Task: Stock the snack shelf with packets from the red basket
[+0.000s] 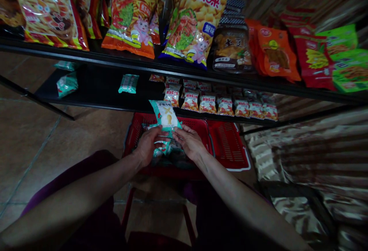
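Observation:
A small teal-and-white snack bag (167, 116) is held over the red shopping basket (130, 136), its top leaning toward the lower shelf's front edge. My left hand (149, 143) is closed on its lower left corner, and my right hand (189, 140) pinches its lower right corner. Beneath my hands, more teal snack bags (161, 149) lie in the basket, partly hidden by my fingers. On the lower shelf (99, 86), one teal bag (128, 84) lies alone left of the basket, and further left are two other teal bags (68, 84).
Rows of small orange-and-white packets (190, 99) occupy the lower shelf's right part. Above, the upper shelf (138, 60) holds large snack bags (197, 21) and orange packs (274, 51). Another red basket (230, 147) is at right, beside a striped curtain (301, 155). A metal leg (37, 97) slants at left.

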